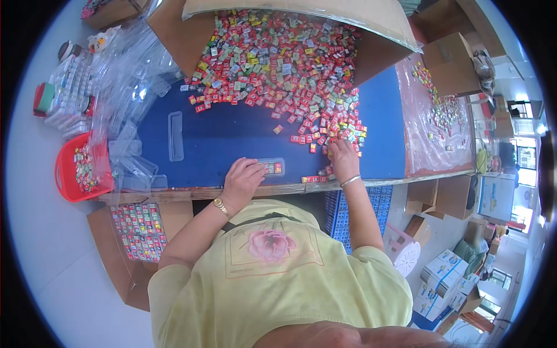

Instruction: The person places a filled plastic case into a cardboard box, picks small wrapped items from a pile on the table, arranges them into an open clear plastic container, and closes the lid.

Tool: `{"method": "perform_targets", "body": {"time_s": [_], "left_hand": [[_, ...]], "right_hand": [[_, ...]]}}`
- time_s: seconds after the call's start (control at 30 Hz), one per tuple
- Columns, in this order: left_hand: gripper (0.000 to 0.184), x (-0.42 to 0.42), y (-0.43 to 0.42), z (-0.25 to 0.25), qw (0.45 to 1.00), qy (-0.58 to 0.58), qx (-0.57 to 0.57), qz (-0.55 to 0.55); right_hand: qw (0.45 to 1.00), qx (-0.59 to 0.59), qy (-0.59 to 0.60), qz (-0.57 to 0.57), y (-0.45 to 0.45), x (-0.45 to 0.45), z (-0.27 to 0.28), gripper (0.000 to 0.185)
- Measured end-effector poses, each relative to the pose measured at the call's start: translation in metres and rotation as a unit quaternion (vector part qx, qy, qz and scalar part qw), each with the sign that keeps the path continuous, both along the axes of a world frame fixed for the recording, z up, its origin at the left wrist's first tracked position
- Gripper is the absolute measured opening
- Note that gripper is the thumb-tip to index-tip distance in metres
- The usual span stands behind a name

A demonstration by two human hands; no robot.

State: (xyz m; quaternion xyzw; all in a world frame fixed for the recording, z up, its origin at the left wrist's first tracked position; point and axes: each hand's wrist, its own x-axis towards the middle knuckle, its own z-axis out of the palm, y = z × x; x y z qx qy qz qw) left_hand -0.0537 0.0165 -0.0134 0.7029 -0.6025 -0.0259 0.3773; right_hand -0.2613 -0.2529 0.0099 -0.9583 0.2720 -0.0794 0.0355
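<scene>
My left hand (243, 178) has a gold watch at its wrist and bends its fingers over the left end of a clear plastic tray (282, 161) near the table's front edge. Small colourful boxes (272, 168) show inside that tray. My right hand (344, 160), with a bangle at the wrist, reaches into the near right edge of a big heap of small colourful boxes (284, 64). Its fingers are drawn together on the boxes there; which one they grip is hidden. A short row of boxes (315, 179) lies between my hands at the front edge.
A tipped cardboard box (380, 58) spills the heap onto the blue tabletop (220, 136). One clear tray (176, 136) lies left, beside piled clear trays (130, 104). A red basket (65, 165) holds more boxes. An open carton (110, 255) stands below the table.
</scene>
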Motion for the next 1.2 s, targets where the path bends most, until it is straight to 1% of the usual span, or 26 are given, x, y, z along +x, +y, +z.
{"method": "perform_targets", "body": {"time_s": [0.07, 0.17, 0.33, 0.4, 0.47, 0.5, 0.57, 0.6, 0.7, 0.87, 0.97, 1.07, 1.1, 1.13, 1.2], "left_hand": [[0.026, 0.001, 0.001, 0.002, 1.0, -0.004, 0.003, 0.0], [0.026, 0.0, -0.001, 0.004, 1.0, -0.009, 0.0, -0.004], [0.026, 0.001, 0.0, 0.004, 1.0, -0.004, 0.002, 0.001], [0.026, 0.0, 0.0, 0.003, 1.0, -0.011, 0.0, 0.002], [0.026, -0.002, 0.002, 0.002, 1.0, -0.005, 0.003, 0.004], [0.026, -0.002, 0.001, 0.001, 1.0, -0.002, 0.001, 0.005], [0.026, -0.002, 0.0, 0.0, 1.0, 0.0, -0.001, 0.009], [0.026, -0.002, 0.0, -0.001, 1.0, -0.008, -0.002, 0.006], [0.025, -0.001, 0.002, -0.004, 1.0, -0.024, -0.002, 0.006], [0.021, 0.0, 0.001, -0.006, 1.0, -0.007, -0.025, 0.012], [0.019, -0.001, 0.005, -0.004, 1.0, 0.004, -0.024, 0.008], [0.018, -0.001, 0.006, 0.004, 0.998, 0.043, -0.041, 0.023], [0.018, 0.007, 0.011, 0.006, 0.998, 0.036, -0.038, 0.03], [0.02, 0.017, 0.016, 0.008, 0.995, 0.028, -0.045, 0.086], [0.024, 0.04, 0.027, 0.014, 0.979, 0.015, -0.06, 0.192]], "right_hand": [[1.0, 0.013, 0.001, 0.021, 0.003, 0.001, 0.0, 0.027], [0.999, 0.007, -0.036, 0.036, 0.006, 0.004, -0.002, 0.027], [0.999, 0.025, -0.029, 0.01, 0.017, 0.012, 0.002, 0.027], [0.983, 0.13, -0.122, 0.043, 0.038, 0.027, 0.018, 0.026], [0.957, 0.173, -0.172, 0.16, 0.066, 0.049, 0.031, 0.027], [0.956, 0.173, -0.173, 0.159, 0.079, 0.06, 0.028, 0.027], [0.942, 0.187, -0.154, 0.231, 0.098, 0.077, 0.026, 0.025], [0.942, 0.187, -0.155, 0.232, 0.1, 0.077, 0.023, 0.025], [0.959, 0.124, -0.085, 0.24, 0.102, 0.079, 0.008, 0.022], [0.95, 0.149, -0.133, 0.239, 0.102, 0.076, 0.011, 0.022], [0.954, 0.218, -0.151, 0.142, 0.103, 0.069, 0.014, 0.027], [0.952, 0.211, -0.142, 0.168, 0.101, 0.068, 0.015, 0.027], [0.951, 0.21, -0.139, 0.181, 0.1, 0.071, 0.014, 0.027], [0.947, 0.215, -0.146, 0.189, 0.097, 0.073, 0.013, 0.027], [0.948, 0.213, -0.174, 0.157, 0.089, 0.072, 0.011, 0.026]]}}
